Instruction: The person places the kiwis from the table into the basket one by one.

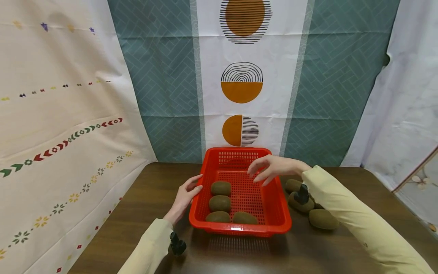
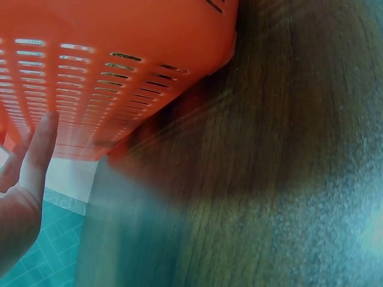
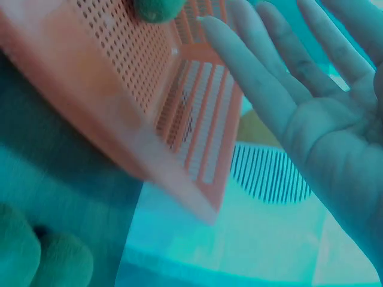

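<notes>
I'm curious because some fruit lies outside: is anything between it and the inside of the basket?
Yes, the red basket itself: its right side stands between the brown fruits on the table and its inside, so they would likely need lifting over. The right hand also hovers across that side in the head view.

From the person's head we look forward and down, at a moderate distance, over the left hand, the right hand, the red basket, the table and the patterned cloth behind. From the left wrist we look, tipped sideways and very near, along the basket's outer wall toward the cloth; from the right wrist, also tipped and close up, we look past the right hand into the basket, and all three views share basket, table and cloth.
</notes>
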`<state>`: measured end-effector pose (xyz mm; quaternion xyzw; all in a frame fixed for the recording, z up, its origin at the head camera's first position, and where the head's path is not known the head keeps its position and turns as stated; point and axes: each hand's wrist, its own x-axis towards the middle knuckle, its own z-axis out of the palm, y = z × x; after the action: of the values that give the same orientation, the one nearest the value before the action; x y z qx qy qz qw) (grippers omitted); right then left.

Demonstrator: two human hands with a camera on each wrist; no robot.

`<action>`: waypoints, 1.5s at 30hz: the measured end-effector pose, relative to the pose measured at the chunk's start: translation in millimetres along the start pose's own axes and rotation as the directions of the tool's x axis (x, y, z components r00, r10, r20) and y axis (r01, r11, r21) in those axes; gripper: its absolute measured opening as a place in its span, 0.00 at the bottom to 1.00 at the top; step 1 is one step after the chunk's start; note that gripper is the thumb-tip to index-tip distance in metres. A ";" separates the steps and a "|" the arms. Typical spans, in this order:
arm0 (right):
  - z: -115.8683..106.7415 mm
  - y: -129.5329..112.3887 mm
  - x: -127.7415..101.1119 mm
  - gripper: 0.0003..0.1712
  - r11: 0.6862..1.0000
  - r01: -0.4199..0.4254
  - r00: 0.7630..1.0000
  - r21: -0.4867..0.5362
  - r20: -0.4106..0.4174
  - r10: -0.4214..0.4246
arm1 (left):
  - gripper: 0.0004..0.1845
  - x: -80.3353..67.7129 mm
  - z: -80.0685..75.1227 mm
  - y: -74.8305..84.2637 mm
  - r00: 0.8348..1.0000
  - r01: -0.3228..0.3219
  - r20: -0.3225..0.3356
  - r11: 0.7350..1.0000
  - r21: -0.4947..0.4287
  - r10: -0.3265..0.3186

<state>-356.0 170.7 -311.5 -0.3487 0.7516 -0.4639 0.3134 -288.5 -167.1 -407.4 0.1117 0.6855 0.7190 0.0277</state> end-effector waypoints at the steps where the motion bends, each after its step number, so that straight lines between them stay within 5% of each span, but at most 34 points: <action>1: -2.7 1.6 -4.2 0.17 1.000 0.009 0.999 0.007 -0.031 -0.009 | 0.26 0.2 0.0 -0.1 1.000 -0.002 0.001 1.000 -0.001 0.002; 9: -25.3 20.4 -44.2 0.18 0.991 0.117 0.975 0.070 -0.199 -0.101 | 0.26 0.7 -0.1 -0.8 1.000 -0.004 0.008 1.000 -0.003 0.004; 17: -41.6 45.1 -85.8 0.17 0.993 0.092 0.949 0.076 -0.310 -0.064 | 0.25 0.4 0.3 -0.4 1.000 -0.004 -0.004 1.000 -0.004 0.004; 25: -52.4 81.9 -123.6 0.18 0.991 0.096 0.939 0.093 -0.339 -0.059 | 0.25 0.6 0.2 -0.9 1.000 -0.002 -0.005 1.000 -0.002 0.002; 32: -56.0 100.2 -147.7 0.20 0.999 0.016 0.931 0.046 -0.364 0.002 | 0.25 1.1 0.3 -0.7 1.000 -0.002 -0.007 1.000 -0.005 0.002; 45: -58.1 127.2 -167.5 0.25 0.993 -0.116 0.941 0.003 -0.321 0.110 | 0.25 4.9 -1.9 -8.8 1.000 -0.014 -0.021 0.999 -0.029 0.013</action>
<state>-337.9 376.5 -381.6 -0.2276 0.8151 -0.4894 0.2105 -294.7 -167.4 -415.7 0.1085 0.6745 0.7300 0.0173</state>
